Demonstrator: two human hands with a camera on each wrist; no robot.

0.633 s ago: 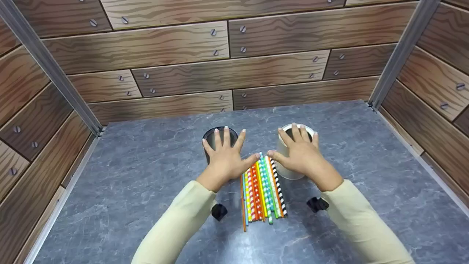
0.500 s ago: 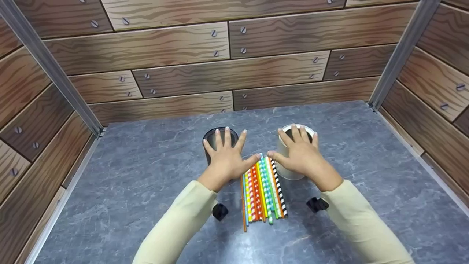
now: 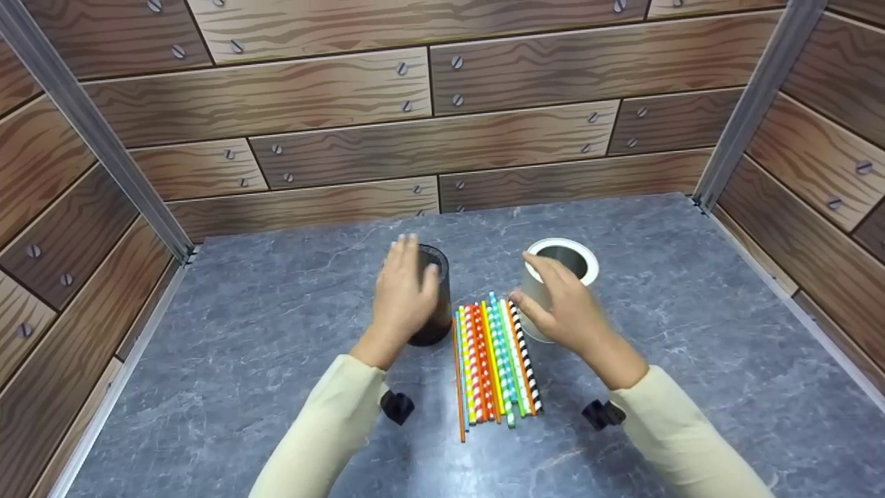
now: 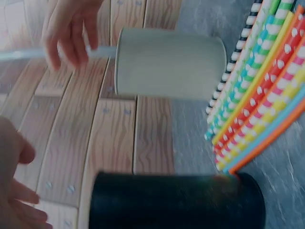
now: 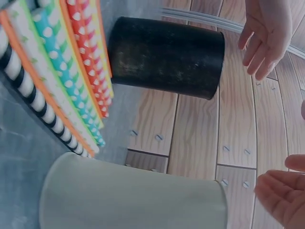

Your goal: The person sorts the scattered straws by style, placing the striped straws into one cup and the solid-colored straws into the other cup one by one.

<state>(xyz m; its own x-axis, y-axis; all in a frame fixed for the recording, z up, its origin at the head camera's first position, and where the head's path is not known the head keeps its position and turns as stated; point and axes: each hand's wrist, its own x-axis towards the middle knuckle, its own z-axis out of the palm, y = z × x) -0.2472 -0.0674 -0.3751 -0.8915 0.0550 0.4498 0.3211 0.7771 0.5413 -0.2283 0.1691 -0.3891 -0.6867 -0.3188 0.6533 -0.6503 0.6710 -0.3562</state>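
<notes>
My left hand [image 3: 403, 294], its fingers extended, hovers over the left side of a black cylindrical cup [image 3: 438, 311], hiding part of its rim. On the right, my right hand [image 3: 563, 304] is held with slightly bent fingers above a white cylindrical cup [image 3: 586, 261], covering much of its near side. Both wrist views show gaps between the hands and the cups, so neither hand grips anything. Between the cups lies a row of colourful drinking straws [image 3: 494, 360], striped, dotted and plain. The right wrist view shows the black cup [image 5: 167, 55] and white cup [image 5: 133, 195] upright.
A grey marbled tabletop [image 3: 263, 332] carries everything. Wood-patterned panels [image 3: 332, 152] wall in the back and both sides, with metal posts [image 3: 760, 104] at the rear corners. A small black wrist device [image 3: 397, 407] hangs by each sleeve.
The spread fingers of both hands have drawn together. My left hand has moved left and turned sideways, uncovering more of the black cup. The right hand has turned slightly, exposing the white cup's opening.
</notes>
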